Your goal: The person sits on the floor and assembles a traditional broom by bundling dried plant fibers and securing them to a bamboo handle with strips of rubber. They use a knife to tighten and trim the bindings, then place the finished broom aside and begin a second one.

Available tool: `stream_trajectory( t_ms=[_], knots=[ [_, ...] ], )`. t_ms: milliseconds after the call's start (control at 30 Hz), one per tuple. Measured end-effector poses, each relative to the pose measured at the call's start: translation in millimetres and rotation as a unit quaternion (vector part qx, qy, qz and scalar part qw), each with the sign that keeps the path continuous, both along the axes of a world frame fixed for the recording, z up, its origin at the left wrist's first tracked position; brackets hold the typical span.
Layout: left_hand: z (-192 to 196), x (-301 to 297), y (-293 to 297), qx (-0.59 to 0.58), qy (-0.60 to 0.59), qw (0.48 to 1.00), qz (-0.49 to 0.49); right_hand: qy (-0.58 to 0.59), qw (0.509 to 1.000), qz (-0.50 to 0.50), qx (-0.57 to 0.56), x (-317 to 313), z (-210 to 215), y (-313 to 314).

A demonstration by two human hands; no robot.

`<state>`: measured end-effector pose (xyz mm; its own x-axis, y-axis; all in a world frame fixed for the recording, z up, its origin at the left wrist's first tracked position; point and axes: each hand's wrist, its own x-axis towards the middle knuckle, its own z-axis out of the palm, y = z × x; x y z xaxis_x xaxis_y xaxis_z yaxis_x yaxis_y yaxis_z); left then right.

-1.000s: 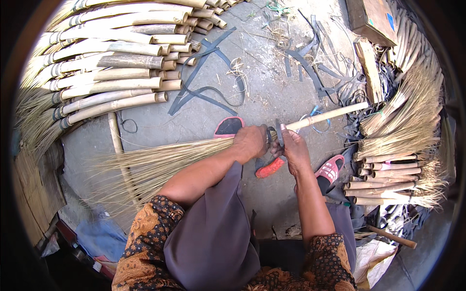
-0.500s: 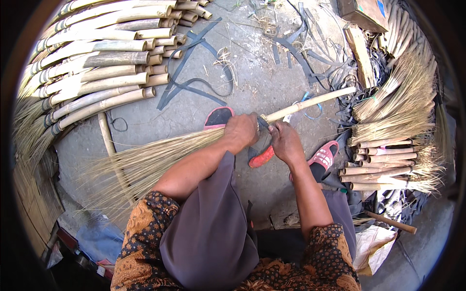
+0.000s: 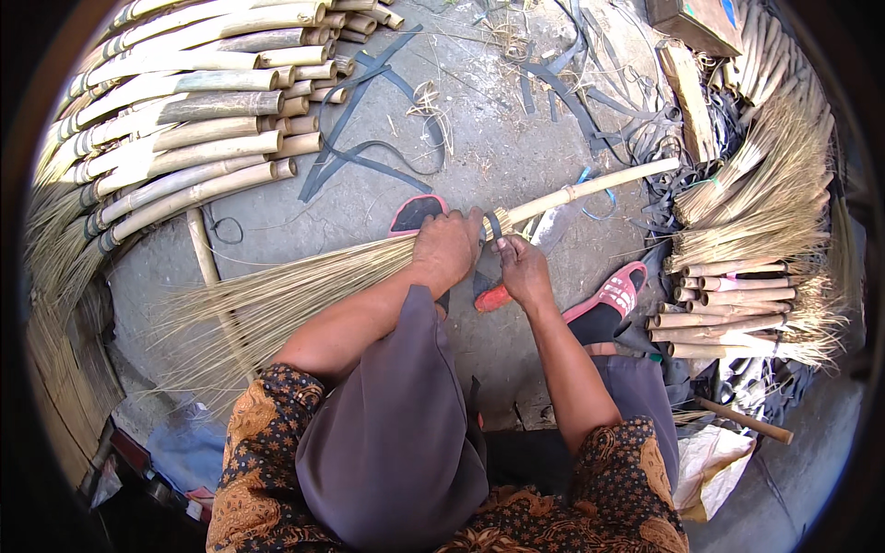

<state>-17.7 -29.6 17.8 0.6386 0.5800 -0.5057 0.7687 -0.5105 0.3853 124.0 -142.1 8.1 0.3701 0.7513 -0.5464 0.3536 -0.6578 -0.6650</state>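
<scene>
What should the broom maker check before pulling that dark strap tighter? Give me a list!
1. Left hand grips the broom bundle at its neck: ok.
2. Right hand pinches the dark strap: ok.
3. Strap sits where the bristles meet the bamboo handle: ok.
4. Strap wound fully round: cannot tell, hands hide it.
5. Red-handled tool close by on the floor: ok.

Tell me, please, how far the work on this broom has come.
Done: finished brooms lie stacked upper left. In hand: the left hand clamps the straw bundle where it meets the bamboo handle; the right hand pulls a dark strap around that joint. Left: the binding looks unfinished, and more bundles wait at right.
</scene>
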Motion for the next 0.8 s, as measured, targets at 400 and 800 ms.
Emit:
stream_trajectory(
  t_ms=[400, 800],
  knots=[
    [-2.9, 2.7, 13.6, -0.070, 0.008, 0.996, 0.056, 0.080, 0.994, -0.074, -0.012, -32.5, 98.8, -28.0],
    [33.5, -19.1, 42.3, -0.371, -0.168, 0.908, 0.098, -0.037, 0.996, 0.079, 0.033, 3.9, 20.5, -75.0]
  ],
)
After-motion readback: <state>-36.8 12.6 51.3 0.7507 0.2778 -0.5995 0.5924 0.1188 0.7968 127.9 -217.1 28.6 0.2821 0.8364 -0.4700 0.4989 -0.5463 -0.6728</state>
